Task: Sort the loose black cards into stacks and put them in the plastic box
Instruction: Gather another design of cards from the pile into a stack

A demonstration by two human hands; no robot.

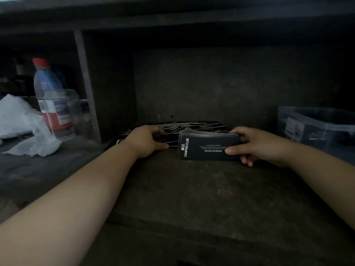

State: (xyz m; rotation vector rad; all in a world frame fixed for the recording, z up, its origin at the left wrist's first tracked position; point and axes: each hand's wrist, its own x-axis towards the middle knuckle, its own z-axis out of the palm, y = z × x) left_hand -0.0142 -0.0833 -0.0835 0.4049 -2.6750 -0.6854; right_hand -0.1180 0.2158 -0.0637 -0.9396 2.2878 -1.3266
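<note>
on the dark shelf before us, we are holding one gathered stack of black cards [208, 149], lying nearly flat with its long axis running left to right. its "camping club" end is pointing left, toward our left hand [147, 141], and the printed face is looking up, reading upside down to us. our right hand [255, 145] is gripping the stack's right end, thumb pressing on top and fingers curling underneath. the left hand is sitting just left of the stack, apart from it, fingers bending down onto one heap of loose black cards [194, 126]; we cannot tell whether it is pinching a card. that heap is spreading behind the stack, between both hands, its cards lying at mixed angles and too many for counting. one plastic box [317, 129] is standing to the right, near the right hand. one water bottle [51, 100] and some crumpled white plastic [21, 120] are sitting well to the left.
</note>
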